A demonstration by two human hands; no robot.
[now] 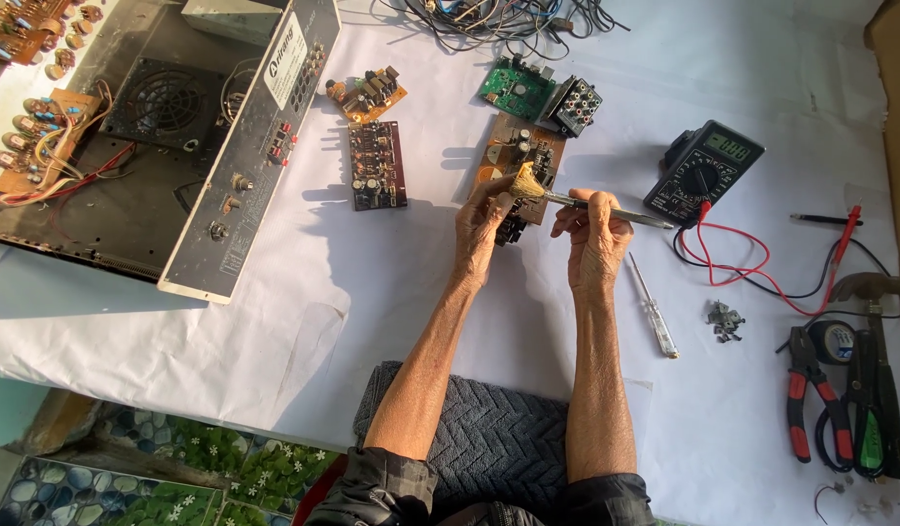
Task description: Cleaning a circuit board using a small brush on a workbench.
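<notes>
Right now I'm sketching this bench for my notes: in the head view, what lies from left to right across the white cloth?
Open amplifier chassis → dark circuit board → left hand → right hand holding brush → screwdriver → multimeter → red-handled pliers.

- Desk (372, 312): white cover.
- Brush (528, 183): tan bristles, silvery handle.
- Board (528, 156): brown.
- Second board (516, 88): green.
- Meter (701, 170): black, with red and black leads.
- Pliers (810, 399): red handles.
- Cushion (489, 438): grey herringbone.
- Sleeves (382, 487): dark, perhaps plaid.
</notes>
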